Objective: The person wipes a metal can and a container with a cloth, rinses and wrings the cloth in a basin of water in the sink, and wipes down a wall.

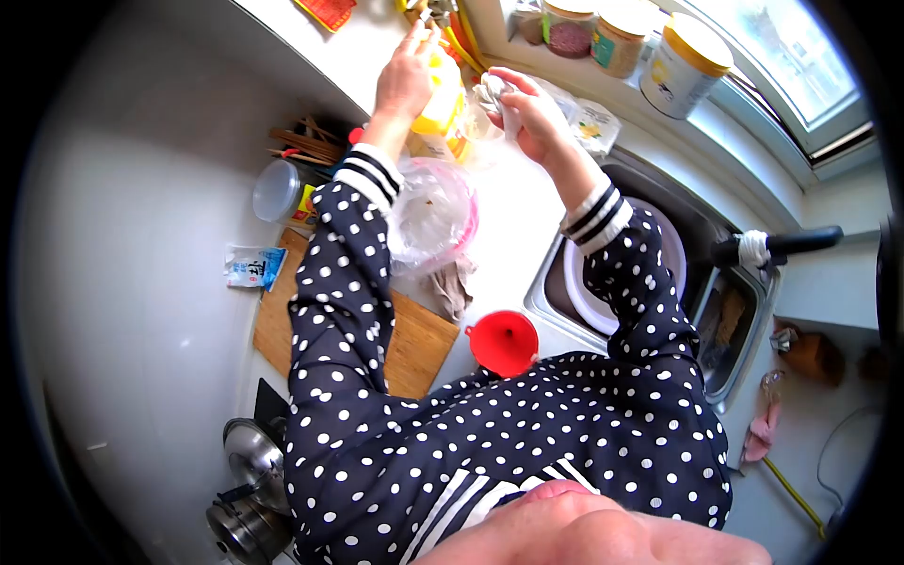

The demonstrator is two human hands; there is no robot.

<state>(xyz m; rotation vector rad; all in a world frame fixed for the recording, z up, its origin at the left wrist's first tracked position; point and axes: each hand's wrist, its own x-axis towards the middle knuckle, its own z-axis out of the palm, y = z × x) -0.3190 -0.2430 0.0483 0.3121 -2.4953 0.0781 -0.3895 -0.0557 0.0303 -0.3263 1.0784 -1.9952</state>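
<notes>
My left hand reaches to the far end of the counter, beside a yellow container. Its fingers are bent together around something small and pale at the tips, lost in the glare. Pinched in my right hand is a crumpled white cloth, raised above the counter near the sink. Between my forearms stands a clear plastic bag over a pink-rimmed container. A greyish rag hangs below it. Closer to my body lies a red funnel.
On the right is a metal sink with a white basin and a black-handled faucet. Jars and a yellow-lidded can line the windowsill. A wooden cutting board, a blue-white packet and metal pots are at left.
</notes>
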